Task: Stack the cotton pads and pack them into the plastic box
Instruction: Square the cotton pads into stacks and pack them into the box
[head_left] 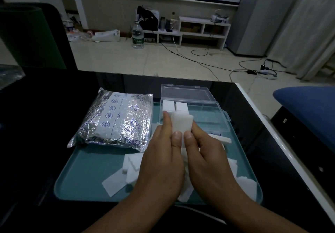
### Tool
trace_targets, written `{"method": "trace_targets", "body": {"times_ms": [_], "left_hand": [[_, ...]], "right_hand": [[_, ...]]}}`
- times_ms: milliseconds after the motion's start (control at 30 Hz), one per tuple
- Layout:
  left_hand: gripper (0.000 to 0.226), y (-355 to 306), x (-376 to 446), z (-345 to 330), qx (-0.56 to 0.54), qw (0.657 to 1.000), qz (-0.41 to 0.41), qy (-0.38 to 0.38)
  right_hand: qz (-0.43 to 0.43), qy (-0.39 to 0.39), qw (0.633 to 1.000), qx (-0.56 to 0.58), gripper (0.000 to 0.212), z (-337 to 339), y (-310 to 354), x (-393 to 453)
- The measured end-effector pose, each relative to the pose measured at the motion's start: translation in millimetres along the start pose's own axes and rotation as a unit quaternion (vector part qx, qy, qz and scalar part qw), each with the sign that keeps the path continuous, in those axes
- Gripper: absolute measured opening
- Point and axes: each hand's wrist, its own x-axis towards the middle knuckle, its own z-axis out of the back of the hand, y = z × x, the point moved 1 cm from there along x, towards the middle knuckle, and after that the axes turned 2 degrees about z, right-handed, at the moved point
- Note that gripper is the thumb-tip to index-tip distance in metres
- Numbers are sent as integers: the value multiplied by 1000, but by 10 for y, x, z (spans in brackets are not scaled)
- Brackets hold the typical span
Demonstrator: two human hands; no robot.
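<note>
Black table carries a teal tray. Silver foil bag sits at 10 o'clock on it, clear plastic box at 1 o'clock, lid open, two pad stacks inside. Left hand and right hand both pinch a cotton pad stack dead center, fingers curled round it. Loose pads lie at 6.

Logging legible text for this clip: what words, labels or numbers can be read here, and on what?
"Date:" on the foil bag, in blue beside a dashed line.
Round blue icons on the foil bag: pictures, no readable words.
Green label on the water bottle on the floor: too blurred to read.
Blue print on a white strip by the plastic box: too small to read.
</note>
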Motion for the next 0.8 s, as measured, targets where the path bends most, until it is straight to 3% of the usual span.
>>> {"method": "trace_targets", "body": {"times_ms": [233,533,700,800], "left_hand": [[51,72,23,15,2,1000,-10,-3],[48,75,128,-26,-14,1000,-3,17],[42,-130,547,92,120,989,-72,39],[34,-182,997,130,246,953,-174,6]], "right_hand": [[-18,-4,1000,11,28,12,32,14],[-177,2,968,180,17,278,130,188],[-257,-1,961,102,12,641,-69,760],[-305,1,951,51,19,767,-279,1243]]}}
